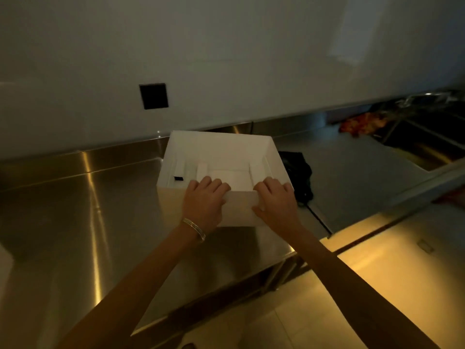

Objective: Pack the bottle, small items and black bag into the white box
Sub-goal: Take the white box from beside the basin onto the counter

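Observation:
The open white box (273, 157) stands on the steel counter, in the middle of the view. My left hand (203, 201) and my right hand (274, 200) both grip its near wall, fingers hooked over the rim and thumbs on the outside. Inside the box lie pale white shapes and a small white item with a black end (179, 175) by the left wall. The black bag (297, 172) lies crumpled on the counter just right of the box, partly hidden behind it. No bottle is clearly visible.
The steel counter (75, 210) stretches left and ends at a front edge near me. A sink (422, 147) is set in at the right, with an orange patterned cloth (362, 123) behind it. A dark square plate (153, 96) sits on the wall.

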Action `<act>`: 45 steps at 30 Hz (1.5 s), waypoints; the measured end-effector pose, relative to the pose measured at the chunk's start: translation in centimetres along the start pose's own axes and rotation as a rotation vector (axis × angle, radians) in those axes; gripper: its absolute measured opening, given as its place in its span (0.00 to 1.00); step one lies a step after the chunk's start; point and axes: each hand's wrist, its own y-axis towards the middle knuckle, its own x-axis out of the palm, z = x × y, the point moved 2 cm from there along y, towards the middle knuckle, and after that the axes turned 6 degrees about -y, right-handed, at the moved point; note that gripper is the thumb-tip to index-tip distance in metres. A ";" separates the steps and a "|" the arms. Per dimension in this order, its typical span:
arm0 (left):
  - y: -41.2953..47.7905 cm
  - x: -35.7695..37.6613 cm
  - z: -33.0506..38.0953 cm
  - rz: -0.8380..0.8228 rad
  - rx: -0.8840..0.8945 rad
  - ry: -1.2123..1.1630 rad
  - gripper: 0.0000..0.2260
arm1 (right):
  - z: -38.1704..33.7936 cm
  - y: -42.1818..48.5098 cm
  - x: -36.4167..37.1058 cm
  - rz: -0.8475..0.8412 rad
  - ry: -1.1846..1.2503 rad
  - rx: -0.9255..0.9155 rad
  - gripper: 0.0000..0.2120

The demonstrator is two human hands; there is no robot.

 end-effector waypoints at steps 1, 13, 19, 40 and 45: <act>0.7 0.4 2.0 0.001 0.017 -0.014 0.15 | 1.7 -1.1 -0.8 0.001 -0.012 0.026 0.20; 6.8 6.7 19.1 -0.008 0.196 -0.214 0.14 | 17.7 -10.9 -5.9 0.031 -0.112 0.254 0.18; 10.7 10.9 23.1 -0.031 0.271 -0.273 0.14 | 24.0 -11.7 -5.6 0.027 -0.161 0.315 0.20; 25.0 25.4 27.5 -0.146 0.286 -0.375 0.14 | 41.1 -5.0 1.0 -0.045 -0.265 0.328 0.24; 26.8 29.1 28.4 -0.179 0.231 -0.342 0.12 | 45.0 -4.0 3.5 -0.069 -0.254 0.267 0.24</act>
